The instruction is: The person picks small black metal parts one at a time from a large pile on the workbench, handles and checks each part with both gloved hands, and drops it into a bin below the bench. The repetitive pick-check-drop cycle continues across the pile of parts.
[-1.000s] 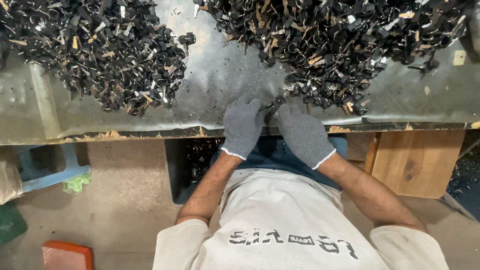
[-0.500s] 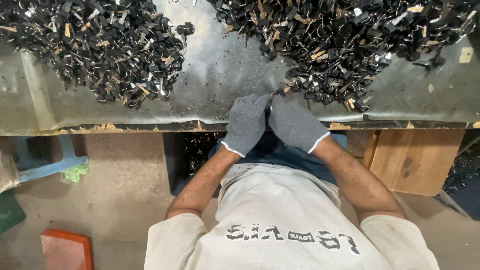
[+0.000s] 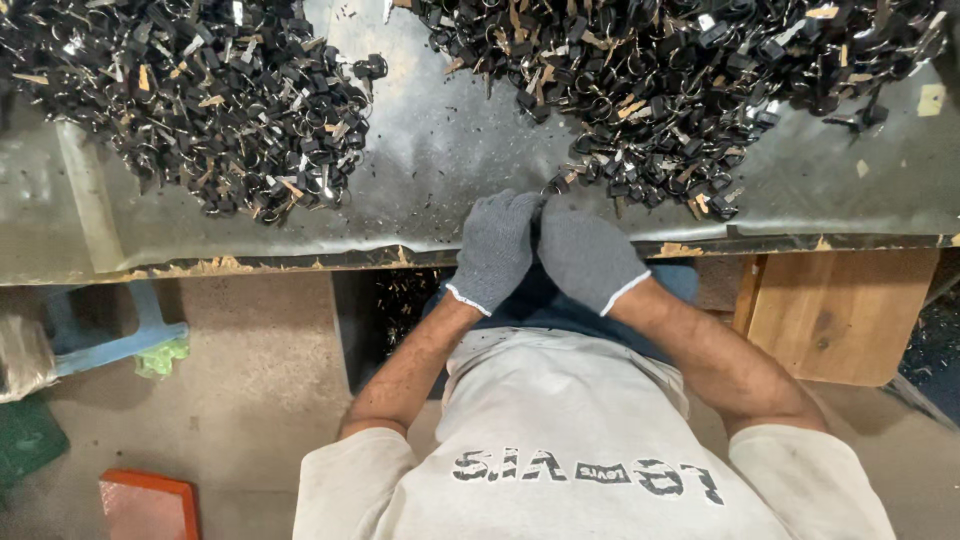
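Both gloved hands, left hand (image 3: 497, 247) and right hand (image 3: 588, 255), pressed together at the table edge (image 3: 300, 262); grip apparently closed on something hidden. A small piece could slip off, near the right pile (image 3: 660, 90).

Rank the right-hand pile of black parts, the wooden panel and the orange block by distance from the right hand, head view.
1. Right-hand pile, just beyond the right hand.
2. Wooden panel, under the table, right.
3. Orange block, floor, far left.

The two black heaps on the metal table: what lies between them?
Between the left heap and right heap, the head view shows bare metal table with only scattered black specks.
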A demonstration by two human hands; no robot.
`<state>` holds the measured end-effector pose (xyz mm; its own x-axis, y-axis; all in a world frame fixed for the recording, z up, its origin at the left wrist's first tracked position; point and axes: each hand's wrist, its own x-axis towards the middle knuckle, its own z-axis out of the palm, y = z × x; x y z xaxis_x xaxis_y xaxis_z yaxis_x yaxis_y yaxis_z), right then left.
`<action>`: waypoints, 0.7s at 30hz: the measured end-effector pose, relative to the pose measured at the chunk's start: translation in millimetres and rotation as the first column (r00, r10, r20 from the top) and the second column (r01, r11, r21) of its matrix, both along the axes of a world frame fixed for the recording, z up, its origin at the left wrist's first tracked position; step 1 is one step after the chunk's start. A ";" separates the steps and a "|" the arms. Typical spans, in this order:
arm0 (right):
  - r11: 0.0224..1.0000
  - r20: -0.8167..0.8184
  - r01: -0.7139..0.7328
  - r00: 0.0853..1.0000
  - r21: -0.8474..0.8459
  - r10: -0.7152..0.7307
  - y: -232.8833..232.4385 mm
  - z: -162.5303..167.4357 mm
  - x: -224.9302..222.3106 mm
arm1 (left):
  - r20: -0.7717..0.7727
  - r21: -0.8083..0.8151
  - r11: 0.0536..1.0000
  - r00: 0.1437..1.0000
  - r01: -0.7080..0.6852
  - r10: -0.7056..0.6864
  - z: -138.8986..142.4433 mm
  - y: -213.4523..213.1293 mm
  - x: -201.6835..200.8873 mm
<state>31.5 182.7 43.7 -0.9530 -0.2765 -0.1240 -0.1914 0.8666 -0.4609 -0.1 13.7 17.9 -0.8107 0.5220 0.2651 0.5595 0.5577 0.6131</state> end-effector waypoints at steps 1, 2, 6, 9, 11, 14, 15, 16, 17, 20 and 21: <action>0.998 0.082 -0.016 0.996 -0.068 0.022 5.8 2.1 -5.3 | 0.007 0.007 1.000 1.000 -0.007 0.007 0.5 -0.9 0.2; 0.990 0.163 -0.030 0.985 -0.137 0.052 13.4 4.6 -12.0 | 0.016 0.014 1.000 1.000 -0.018 0.018 1.4 -2.1 0.8; 0.979 0.218 0.193 0.960 -0.068 -0.174 15.9 13.9 -5.9 | 0.305 0.046 0.985 0.941 -0.167 0.146 5.0 -5.9 3.2; 0.985 -0.243 0.130 0.965 0.109 -0.101 2.4 14.5 8.6 | 0.042 0.032 0.997 0.996 -0.075 0.073 6.8 -5.0 2.7; 0.983 -0.094 0.100 0.992 0.153 -0.086 2.9 13.9 9.5 | 0.025 0.009 0.999 0.999 -0.045 0.045 9.5 -5.8 0.3; 0.994 -0.020 0.070 0.997 0.083 -0.069 12.6 14.2 3.1 | -0.030 -0.002 0.991 0.991 -0.133 0.133 17.4 -13.8 -10.5; 0.998 -0.012 0.058 0.998 0.035 -0.058 15.0 14.9 2.3 | -0.045 -0.003 0.982 0.981 -0.189 0.189 21.3 -18.0 -15.0; 0.996 -0.026 0.079 0.997 0.037 -0.078 16.0 15.5 1.5 | -0.136 0.017 0.938 0.928 -0.347 0.346 25.5 -22.7 -20.8; 0.994 -0.044 0.100 0.994 0.038 -0.099 16.0 15.9 1.4 | -0.224 0.055 0.869 0.842 -0.492 0.491 29.3 -25.4 -27.9; 0.991 -0.154 0.122 0.982 0.047 -0.114 7.5 15.5 4.5 | -0.343 0.095 0.896 0.831 -0.434 0.439 35.2 -13.7 -57.1; 0.993 -0.201 0.111 0.974 0.048 -0.099 3.8 14.7 5.9 | -0.242 0.021 0.936 0.906 -0.352 0.346 34.6 -4.3 -66.4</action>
